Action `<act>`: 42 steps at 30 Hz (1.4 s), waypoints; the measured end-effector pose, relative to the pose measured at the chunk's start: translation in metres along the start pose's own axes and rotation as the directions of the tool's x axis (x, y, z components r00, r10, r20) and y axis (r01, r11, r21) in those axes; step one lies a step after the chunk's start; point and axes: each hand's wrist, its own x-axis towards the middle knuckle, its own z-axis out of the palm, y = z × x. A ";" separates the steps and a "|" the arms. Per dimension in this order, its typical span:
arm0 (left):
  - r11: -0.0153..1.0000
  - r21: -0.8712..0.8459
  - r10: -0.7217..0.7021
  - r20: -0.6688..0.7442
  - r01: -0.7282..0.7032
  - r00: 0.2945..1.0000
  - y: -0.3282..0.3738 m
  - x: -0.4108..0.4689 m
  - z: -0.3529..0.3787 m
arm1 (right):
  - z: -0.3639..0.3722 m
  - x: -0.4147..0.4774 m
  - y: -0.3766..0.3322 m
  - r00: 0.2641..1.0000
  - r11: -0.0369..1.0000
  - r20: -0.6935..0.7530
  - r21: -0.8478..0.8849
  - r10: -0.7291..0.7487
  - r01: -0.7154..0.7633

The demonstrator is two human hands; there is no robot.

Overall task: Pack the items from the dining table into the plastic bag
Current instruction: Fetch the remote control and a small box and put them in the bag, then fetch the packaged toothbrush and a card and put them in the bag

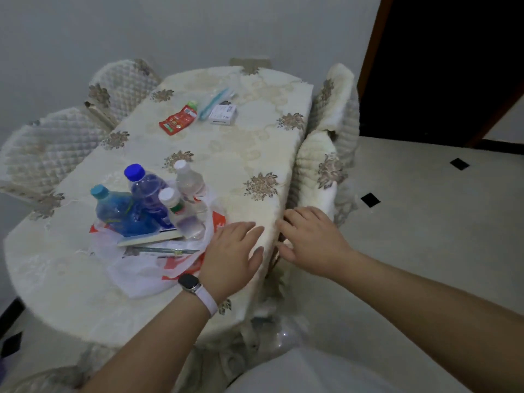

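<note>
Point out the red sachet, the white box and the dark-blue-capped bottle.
red sachet (178, 120): head view, middle of the pack.
white box (223, 114): head view, top face.
dark-blue-capped bottle (146, 188): head view, upper body.

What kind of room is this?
Most likely a dining room in someone's home: a cloth-covered table, padded chairs tucked in around it, and a tiled floor.

Bottles (147, 199) on plastic bag (141, 276)
</note>
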 end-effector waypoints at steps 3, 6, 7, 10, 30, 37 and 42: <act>0.997 -0.006 0.074 -0.022 -0.074 0.997 0.047 0.034 0.013 | -0.013 -0.037 0.048 0.996 0.996 0.000 -0.010 0.086 -0.086; 0.988 -0.032 0.150 -0.010 -0.150 0.989 0.090 0.065 0.025 | -0.027 -0.074 0.089 0.983 0.983 0.000 -0.018 0.182 -0.182; 0.984 -0.038 0.176 -0.008 -0.176 0.984 0.104 0.076 0.029 | -0.033 -0.085 0.101 0.976 0.976 -0.012 -0.018 0.215 -0.215; 0.964 -0.055 0.260 -0.006 -0.260 0.966 0.143 0.109 0.038 | -0.047 -0.117 0.135 0.949 0.951 -0.074 -0.022 0.305 -0.307; 0.830 -0.270 0.486 -0.076 -0.487 0.871 0.233 0.410 0.178 | -0.055 -0.094 0.399 0.732 0.722 -0.058 -0.129 0.678 -0.679; 0.797 -0.235 0.547 -0.107 -0.556 0.830 0.236 0.518 0.195 | -0.067 -0.039 0.484 0.726 0.704 -0.050 -0.207 0.686 -0.680; 0.792 -0.181 0.578 -0.087 -0.584 0.811 0.256 0.574 0.210 | -0.064 -0.030 0.543 0.736 0.712 -0.058 -0.215 0.674 -0.669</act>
